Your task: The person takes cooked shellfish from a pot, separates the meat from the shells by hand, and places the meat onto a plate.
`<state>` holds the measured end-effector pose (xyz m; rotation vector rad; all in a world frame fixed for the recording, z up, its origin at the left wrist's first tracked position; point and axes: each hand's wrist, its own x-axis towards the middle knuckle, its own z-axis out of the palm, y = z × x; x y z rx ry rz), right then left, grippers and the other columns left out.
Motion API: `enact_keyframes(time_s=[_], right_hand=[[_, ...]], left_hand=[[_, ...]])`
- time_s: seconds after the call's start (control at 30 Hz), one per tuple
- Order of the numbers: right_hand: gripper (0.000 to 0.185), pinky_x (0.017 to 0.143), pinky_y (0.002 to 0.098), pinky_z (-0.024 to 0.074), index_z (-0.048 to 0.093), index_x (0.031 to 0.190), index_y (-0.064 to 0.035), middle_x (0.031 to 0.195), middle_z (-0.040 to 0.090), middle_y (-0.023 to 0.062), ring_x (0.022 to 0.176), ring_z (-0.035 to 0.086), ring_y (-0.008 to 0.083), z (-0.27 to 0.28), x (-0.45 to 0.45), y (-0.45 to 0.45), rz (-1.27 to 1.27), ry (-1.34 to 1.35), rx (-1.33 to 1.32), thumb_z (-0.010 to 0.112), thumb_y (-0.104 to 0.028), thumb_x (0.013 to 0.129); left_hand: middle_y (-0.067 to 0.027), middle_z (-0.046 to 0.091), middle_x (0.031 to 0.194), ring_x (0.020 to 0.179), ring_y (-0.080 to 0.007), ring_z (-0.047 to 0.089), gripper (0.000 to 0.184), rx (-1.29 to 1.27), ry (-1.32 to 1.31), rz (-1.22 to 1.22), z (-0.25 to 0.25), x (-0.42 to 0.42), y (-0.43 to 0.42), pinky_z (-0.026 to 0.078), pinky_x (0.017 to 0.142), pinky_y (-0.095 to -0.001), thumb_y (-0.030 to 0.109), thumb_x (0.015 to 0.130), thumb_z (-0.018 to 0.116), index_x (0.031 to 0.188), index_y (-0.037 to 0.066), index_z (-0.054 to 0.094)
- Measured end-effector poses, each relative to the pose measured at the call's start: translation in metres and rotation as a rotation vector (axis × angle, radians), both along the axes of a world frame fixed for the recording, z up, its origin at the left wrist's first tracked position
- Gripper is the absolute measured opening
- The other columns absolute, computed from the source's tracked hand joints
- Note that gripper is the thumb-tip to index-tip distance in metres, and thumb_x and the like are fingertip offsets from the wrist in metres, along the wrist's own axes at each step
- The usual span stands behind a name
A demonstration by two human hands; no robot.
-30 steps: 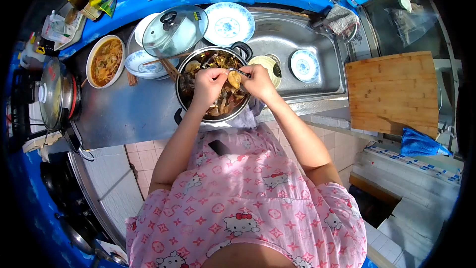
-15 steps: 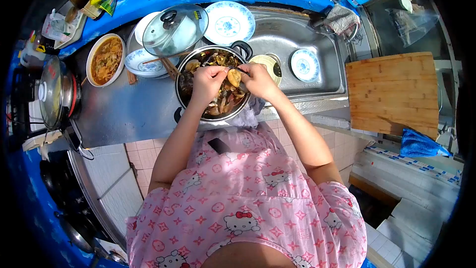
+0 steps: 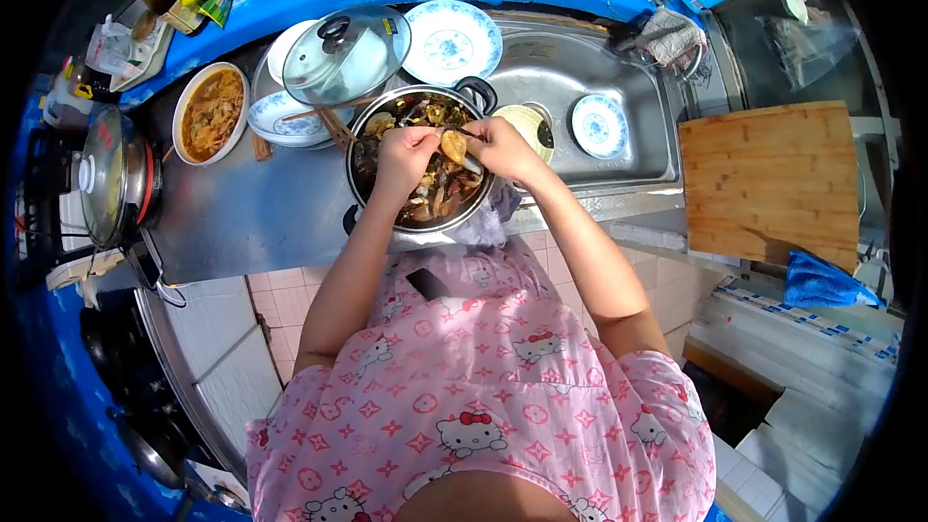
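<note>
Steel counter [image 3: 242,217] carries the pot [image 3: 425,229], pink tiles [image 3: 278,304] below.

Wooden cutting board [image 3: 771,184], blue cloth [image 3: 826,280] (crumpled), glass lid [image 3: 333,68].

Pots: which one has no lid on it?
The pot under the left hand and right hand: its food shows. The other pot, far left, wears a glass lid.

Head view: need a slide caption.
Left hand and right hand meet at a yellowish morsel above a pot of food beside the sink.
</note>
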<state>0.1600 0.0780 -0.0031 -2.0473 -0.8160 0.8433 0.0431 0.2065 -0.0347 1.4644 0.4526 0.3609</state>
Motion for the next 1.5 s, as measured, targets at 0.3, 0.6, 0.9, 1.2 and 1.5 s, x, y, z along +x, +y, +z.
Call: enact_keyframes(time_s=[0.3,0.6,0.9,1.2,1.5], right_hand=[[0.017,0.064,0.0399,0.0493,0.068,0.078,-0.0026,0.066,0.06,0.0213,0.065,0.062,0.0363,0.009,-0.012,-0.002,-0.08,-0.258,0.025,0.061,-0.017,0.074],[0.019,0.063,0.0371,0.0494,0.068,0.077,-0.0022,0.066,0.062,0.0191,0.066,0.064,0.0325,-0.004,-0.007,0.001,-0.149,-0.144,-0.014,0.063,-0.021,0.076],[0.02,0.066,0.0356,0.0487,0.067,0.084,-0.0028,0.071,0.064,0.0185,0.071,0.066,0.0265,-0.007,-0.004,-0.004,-0.075,-0.045,0.113,0.057,-0.02,0.08],[0.02,0.052,0.0325,0.0439,0.064,0.075,0.0,0.058,0.057,0.0167,0.052,0.059,0.0184,-0.008,-0.005,-0.001,-0.178,-0.089,0.273,0.059,-0.019,0.08],[0.027,0.057,0.0368,0.0413,0.049,0.059,-0.0014,0.052,0.051,0.0115,0.05,0.054,0.0278,0.013,0.0,-0.009,0.042,-0.357,0.235,0.064,-0.019,0.073]], left_hand=[[-0.0022,0.064,0.066,0.06,-0.0031,0.051,0.014,0.078,0.008,0.069,-0.007,-0.001,-0.009,0.042,0.054,-0.0219,0.004,0.081,0.057,0.084,-0.007,0.065],[-0.0037,0.064,0.076,0.067,-0.0069,0.056,0.023,-0.109,0.225,-0.09,0.01,-0.002,0.006,0.044,0.064,-0.0204,0.016,0.091,0.055,0.095,-0.005,0.064],[-0.0043,0.063,0.08,0.075,-0.0076,0.058,0.046,0.024,0.024,-0.225,0.034,-0.011,0.002,0.046,0.069,-0.0206,0.003,0.077,0.069,0.12,0.001,0.051],[-0.0044,0.063,0.077,0.072,-0.0101,0.059,0.042,0.217,0.019,-0.215,0.046,-0.005,0.0,0.047,0.07,-0.0227,0.005,0.073,0.072,0.111,0.002,0.054],[-0.0051,0.061,0.076,0.071,-0.0124,0.059,0.037,0.391,0.092,-0.102,0.037,0.0,0.01,0.049,0.067,-0.0249,0.003,0.07,0.071,0.103,0.001,0.054]])
